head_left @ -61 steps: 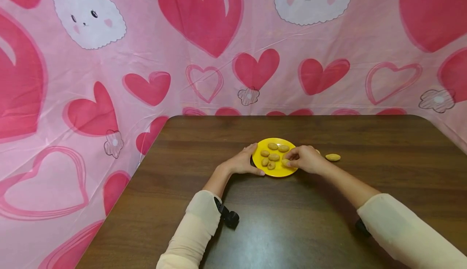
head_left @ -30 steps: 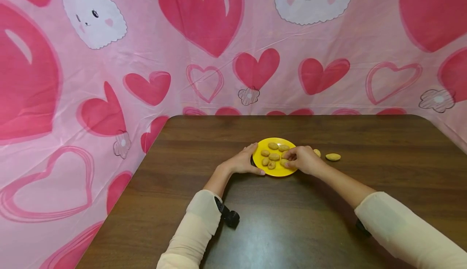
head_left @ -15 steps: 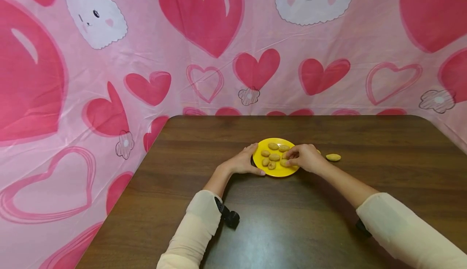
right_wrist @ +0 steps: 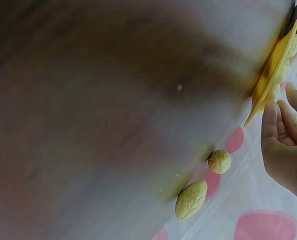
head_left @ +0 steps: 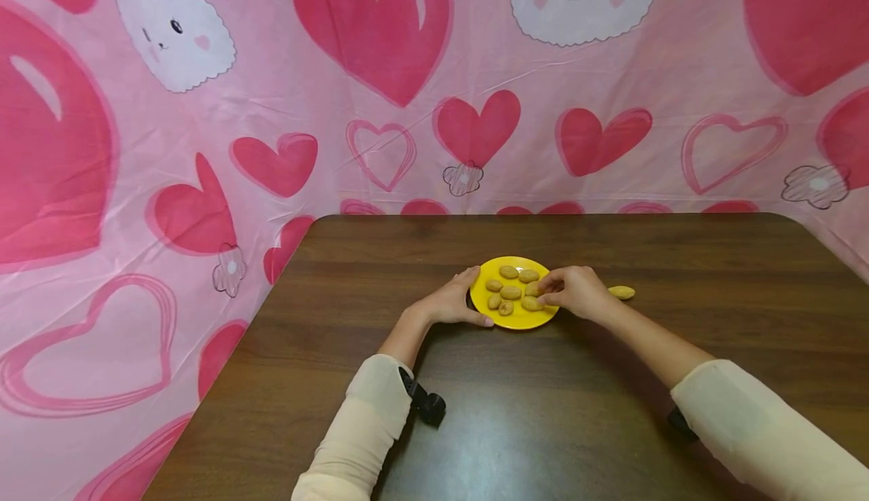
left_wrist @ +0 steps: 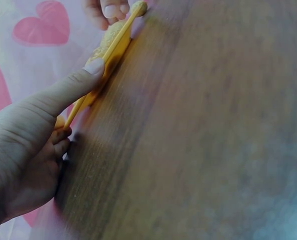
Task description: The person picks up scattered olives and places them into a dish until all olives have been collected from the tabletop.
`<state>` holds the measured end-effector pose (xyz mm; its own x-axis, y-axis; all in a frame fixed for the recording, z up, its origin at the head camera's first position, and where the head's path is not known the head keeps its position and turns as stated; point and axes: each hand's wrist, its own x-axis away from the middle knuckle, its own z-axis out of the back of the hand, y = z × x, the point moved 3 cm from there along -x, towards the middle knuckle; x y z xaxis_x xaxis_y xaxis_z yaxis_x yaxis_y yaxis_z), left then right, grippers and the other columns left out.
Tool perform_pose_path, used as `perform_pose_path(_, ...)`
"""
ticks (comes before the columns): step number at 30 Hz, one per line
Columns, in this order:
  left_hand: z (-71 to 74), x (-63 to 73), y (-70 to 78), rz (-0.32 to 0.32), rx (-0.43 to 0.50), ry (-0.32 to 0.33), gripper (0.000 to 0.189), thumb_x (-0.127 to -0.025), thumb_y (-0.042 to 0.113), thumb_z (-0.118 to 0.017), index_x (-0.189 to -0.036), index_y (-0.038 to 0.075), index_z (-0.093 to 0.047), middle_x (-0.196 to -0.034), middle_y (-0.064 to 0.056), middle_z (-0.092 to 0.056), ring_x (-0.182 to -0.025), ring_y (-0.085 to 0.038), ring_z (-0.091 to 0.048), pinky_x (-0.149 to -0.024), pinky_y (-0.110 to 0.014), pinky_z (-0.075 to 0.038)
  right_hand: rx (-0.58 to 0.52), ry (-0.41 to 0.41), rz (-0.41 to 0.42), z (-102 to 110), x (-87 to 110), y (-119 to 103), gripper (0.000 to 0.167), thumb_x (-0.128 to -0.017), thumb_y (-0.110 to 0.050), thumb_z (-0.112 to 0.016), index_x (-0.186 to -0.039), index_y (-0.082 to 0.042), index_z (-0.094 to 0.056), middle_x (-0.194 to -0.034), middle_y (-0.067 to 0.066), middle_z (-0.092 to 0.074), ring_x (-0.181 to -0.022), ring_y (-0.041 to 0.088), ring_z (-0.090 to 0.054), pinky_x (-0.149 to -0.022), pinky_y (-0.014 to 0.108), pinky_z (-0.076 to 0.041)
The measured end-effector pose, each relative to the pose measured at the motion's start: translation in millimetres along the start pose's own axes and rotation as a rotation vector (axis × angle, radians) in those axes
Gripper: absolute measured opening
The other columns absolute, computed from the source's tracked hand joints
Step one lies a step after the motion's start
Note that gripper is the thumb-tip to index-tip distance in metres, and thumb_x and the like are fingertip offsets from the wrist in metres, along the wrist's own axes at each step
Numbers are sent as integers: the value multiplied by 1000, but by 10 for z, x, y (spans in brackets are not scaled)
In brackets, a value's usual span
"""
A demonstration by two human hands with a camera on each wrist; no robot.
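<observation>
A round yellow plate (head_left: 519, 322) lies on the table, holding several wrinkled tan oval pieces (head_left: 511, 293) that look like nuts in the shell. My left hand (head_left: 449, 299) grips the plate's left rim; in the left wrist view its thumb lies on the rim, fingers curled at the edge. Over the plate's right side is my right hand (head_left: 577, 292), its fingertips close beside one tan piece (head_left: 532, 303). In the right wrist view its thumb and fingers stand apart, nothing visible between them. Whether the fingertips touch that piece cannot be told.
Right of the plate, an oval tan piece (head_left: 621, 292) lies on the wooden table (head_left: 516, 410). The right wrist view shows a rounder-looking piece (right_wrist: 219, 161) beside it, hidden behind my right hand in the head view. A pink heart-print cloth (head_left: 407, 33) hangs behind the table.
My right hand has loosened its fingers from the tan piece at the plate's right side and drawn slightly right and up. That piece now shows more fully. The left hand stays on the rim.
</observation>
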<state>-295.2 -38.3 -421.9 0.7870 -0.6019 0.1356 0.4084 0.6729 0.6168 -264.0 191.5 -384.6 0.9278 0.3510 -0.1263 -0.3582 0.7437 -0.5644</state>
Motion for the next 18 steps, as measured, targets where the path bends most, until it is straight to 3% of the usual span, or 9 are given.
perform_pose_path(18,-2,-8,-6,4,-2,3,109,-71,47,-75,-149,8,-9,-154,-6,-9,-139,-22,-6,-111,-36,-9,-24,73,-57,307,89,148,23,-80,-13,-72,-95,4,-68,-79,6,-66,-70,18,-59,-59,27,-48)
